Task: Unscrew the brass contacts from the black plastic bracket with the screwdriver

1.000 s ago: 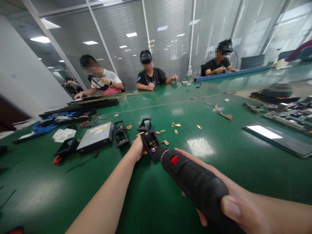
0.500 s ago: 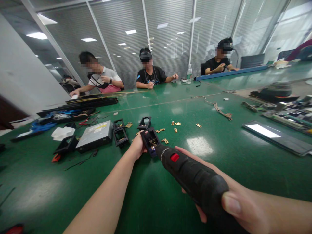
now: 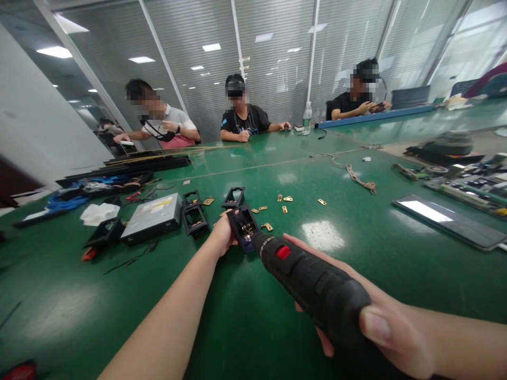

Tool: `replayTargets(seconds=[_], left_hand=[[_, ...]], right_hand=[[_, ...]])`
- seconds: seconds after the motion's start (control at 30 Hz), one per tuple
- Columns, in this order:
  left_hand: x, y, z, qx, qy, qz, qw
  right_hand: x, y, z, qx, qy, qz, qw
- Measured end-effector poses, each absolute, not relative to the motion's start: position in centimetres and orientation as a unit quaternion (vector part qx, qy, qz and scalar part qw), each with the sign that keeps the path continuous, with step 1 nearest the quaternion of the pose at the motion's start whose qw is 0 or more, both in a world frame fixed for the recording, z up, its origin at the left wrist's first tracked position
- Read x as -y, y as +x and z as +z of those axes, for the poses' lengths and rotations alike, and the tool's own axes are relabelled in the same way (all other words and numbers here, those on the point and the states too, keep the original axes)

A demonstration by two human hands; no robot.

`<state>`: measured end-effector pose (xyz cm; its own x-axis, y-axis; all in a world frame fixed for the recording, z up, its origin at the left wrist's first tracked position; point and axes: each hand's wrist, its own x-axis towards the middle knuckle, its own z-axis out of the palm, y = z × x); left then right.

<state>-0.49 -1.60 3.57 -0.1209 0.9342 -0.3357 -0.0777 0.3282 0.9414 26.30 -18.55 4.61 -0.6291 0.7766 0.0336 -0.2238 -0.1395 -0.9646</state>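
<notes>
My left hand (image 3: pixel 224 233) is closed on the left side of a black plastic housing (image 3: pixel 237 216), its open face tilted up toward me. Small brass-coloured parts show inside the housing. A black cordless drill (image 3: pixel 309 272) with a red switch fills my right hand (image 3: pixel 380 327), thumb at its rear end. The drill's nose points into the lower part of the housing; its tip is hidden there. Small brass plates (image 3: pixel 267 227) lie just beyond, and another black housing (image 3: pixel 233 197) stands behind the held one.
Left of my hand are two more black housings (image 3: pixel 195 219), a grey disc drive (image 3: pixel 152 217) and white tissue (image 3: pixel 99 214). A dark glass panel (image 3: pixel 447 221) and circuit boards (image 3: pixel 471 190) lie at right. Three people sit across the green table (image 3: pixel 253 327); a bottle (image 3: pixel 307 119) stands there.
Both hands, the housing and the drill stay nearly in place. The view shifts slightly. Across the table, the person at right has brought both hands together.
</notes>
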Motion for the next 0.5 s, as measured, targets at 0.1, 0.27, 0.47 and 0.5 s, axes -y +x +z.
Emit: replayTargets(seconds=[0.1,0.27,0.47,0.5], left_hand=[[1.5,-0.5,3.6,-0.596,0.356,0.451,0.561],[1.6,-0.3,3.8,-0.593,0.349,0.455,0.565],[1.9,-0.1,4.2,-0.599,0.340,0.455,0.564],[1.9,0.0,4.2,-0.599,0.340,0.455,0.564]], right_hand=[[18.5,26.4,4.6,0.558,-0.223,0.718,0.351],[18.3,26.5,4.7,0.547,-0.227,0.727,0.348],[18.0,26.3,5.4,0.570,-0.225,0.721,0.322],[18.0,26.2,5.6,0.572,-0.226,0.721,0.320]])
